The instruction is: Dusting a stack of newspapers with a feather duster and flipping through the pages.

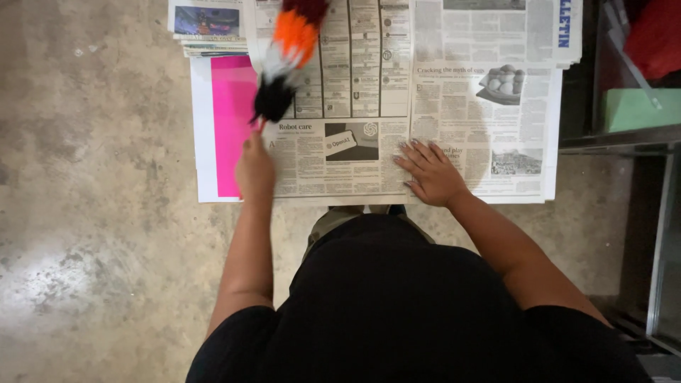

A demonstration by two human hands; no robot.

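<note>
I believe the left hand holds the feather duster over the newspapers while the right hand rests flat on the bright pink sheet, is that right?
Not quite: the right hand rests flat on the newspapers, not on the pink sheet, which lies by the left hand. The left hand does hold the duster, as the head view shows.

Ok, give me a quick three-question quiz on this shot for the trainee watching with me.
1. True or false: the left hand holds a feather duster over the newspaper.
2. What is the right hand doing? A) gripping a cup B) lying flat, fingers spread, on the newspaper C) hanging off the table edge.
3. Fill in: beside the left hand, under the newspaper's edge, lies a bright ____ sheet.

Key: 1 true. 2 B. 3 pink.
</note>
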